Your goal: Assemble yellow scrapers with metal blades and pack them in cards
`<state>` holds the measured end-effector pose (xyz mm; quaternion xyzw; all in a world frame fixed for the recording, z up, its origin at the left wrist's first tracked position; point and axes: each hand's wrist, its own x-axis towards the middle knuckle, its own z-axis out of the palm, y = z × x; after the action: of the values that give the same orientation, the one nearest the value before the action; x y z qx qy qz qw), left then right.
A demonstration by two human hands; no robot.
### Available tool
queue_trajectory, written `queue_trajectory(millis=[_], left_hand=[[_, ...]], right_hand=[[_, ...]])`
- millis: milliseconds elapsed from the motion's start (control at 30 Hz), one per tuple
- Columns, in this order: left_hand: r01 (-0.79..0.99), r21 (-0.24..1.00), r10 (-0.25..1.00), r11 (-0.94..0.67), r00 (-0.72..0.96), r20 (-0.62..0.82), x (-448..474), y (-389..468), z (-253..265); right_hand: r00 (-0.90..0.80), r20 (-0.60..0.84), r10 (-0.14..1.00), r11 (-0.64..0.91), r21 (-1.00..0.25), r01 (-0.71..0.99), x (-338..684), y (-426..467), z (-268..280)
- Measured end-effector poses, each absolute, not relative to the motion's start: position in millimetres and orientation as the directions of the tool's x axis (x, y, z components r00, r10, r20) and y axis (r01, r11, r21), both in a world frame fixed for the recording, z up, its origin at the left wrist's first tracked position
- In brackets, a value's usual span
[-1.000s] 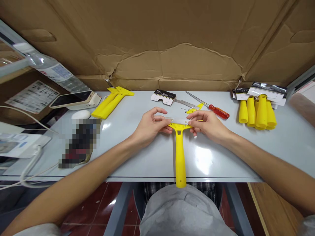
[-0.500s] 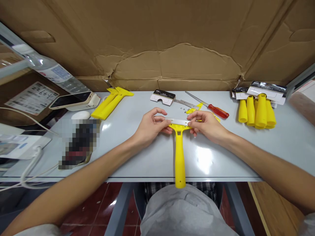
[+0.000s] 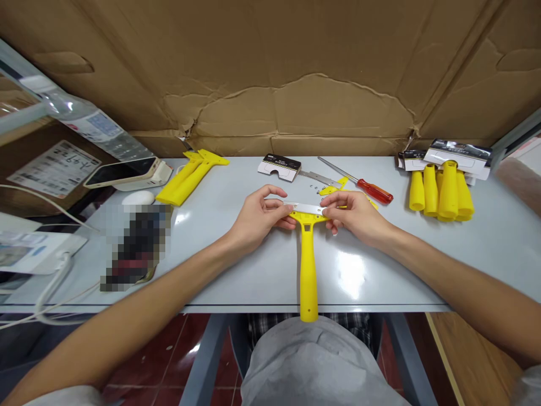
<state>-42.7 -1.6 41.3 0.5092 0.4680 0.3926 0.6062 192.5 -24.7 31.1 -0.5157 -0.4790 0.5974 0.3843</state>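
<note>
A yellow scraper handle [image 3: 308, 265] points toward me, its butt reaching over the table's front edge. Across its wide head lies a flat metal blade [image 3: 305, 208] with small holes. My left hand [image 3: 265, 217] pinches the left end of blade and head between thumb and fingers. On the other end, my right hand [image 3: 353, 216] has the same kind of pinch. Just beyond my right hand are a yellow head piece [image 3: 331, 189], several tiny screws [image 3: 314, 187] and another metal blade [image 3: 320, 179]. A red-handled screwdriver [image 3: 375, 191] lies to their right.
A black-and-white card package [image 3: 279, 167] lies at the back. Yellow handles [image 3: 189, 176] rest back left; carded yellow handles [image 3: 448, 194] stand at right. A phone [image 3: 122, 171], water bottle [image 3: 91, 121] and white cables [image 3: 46, 299] crowd the left. Cardboard [image 3: 270, 62] walls the back.
Almost nothing differs. The scraper handle's butt has shifted very slightly; both hands keep their pinch on blade and head.
</note>
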Motion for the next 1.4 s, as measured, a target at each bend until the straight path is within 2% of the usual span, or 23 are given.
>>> queue_trajectory(millis=[233, 433, 533, 600, 667, 733, 767, 800, 867, 1000, 1133, 1400], left_hand=[[-0.007, 0.985, 0.952, 0.172, 0.259, -0.165, -43, -2, 41], [-0.004, 0.990, 0.960, 0.142, 0.243, -0.137, -44, -1, 42], [0.006, 0.990, 0.963, 0.138, 0.234, -0.135, -44, -1, 44], [0.013, 0.990, 0.964, 0.139, 0.227, -0.139, -44, -2, 45], [0.021, 0.990, 0.966, 0.137, 0.218, -0.138, -44, -2, 46], [0.029, 0.990, 0.968, 0.136, 0.211, -0.139, -44, -3, 47], [0.033, 0.990, 0.968, 0.138, 0.208, -0.141, -44, -3, 47], [0.036, 0.989, 0.968, 0.141, 0.206, -0.145, -44, -3, 48], [0.038, 0.988, 0.968, 0.148, 0.200, -0.153, -43, -3, 48], [0.033, 0.988, 0.970, 0.152, 0.189, -0.156, -44, 0, 49], [0.034, 0.989, 0.971, 0.147, 0.187, -0.151, -45, 2, 47], [0.036, 0.989, 0.968, 0.146, 0.199, -0.150, -45, 2, 45]], right_hand=[[-0.174, -0.252, 0.952, -0.252, -0.968, 0.022, 193, -24, 30], [-0.194, -0.276, 0.941, -0.297, -0.951, -0.087, 190, -26, 30], [-0.194, -0.262, 0.945, -0.276, -0.960, -0.044, 194, -24, 34], [-0.127, -0.183, 0.975, -0.172, -0.981, 0.092, 202, -20, 41], [-0.021, 0.028, 0.999, 0.034, -0.925, 0.379, 216, -14, 50], [-0.025, 0.291, 0.956, 0.219, -0.657, 0.721, 233, -9, 59], [-0.069, 0.324, 0.944, 0.233, -0.502, 0.833, 240, -7, 63], [-0.099, 0.296, 0.950, 0.213, -0.383, 0.899, 247, -6, 67], [-0.119, 0.158, 0.980, 0.153, -0.224, 0.962, 254, -6, 73], [-0.120, -0.083, 0.989, 0.113, -0.084, 0.990, 253, -11, 77], [-0.168, -0.156, 0.973, 0.162, -0.052, 0.985, 247, -13, 70], [-0.231, -0.141, 0.963, 0.223, -0.067, 0.973, 244, -12, 57]])
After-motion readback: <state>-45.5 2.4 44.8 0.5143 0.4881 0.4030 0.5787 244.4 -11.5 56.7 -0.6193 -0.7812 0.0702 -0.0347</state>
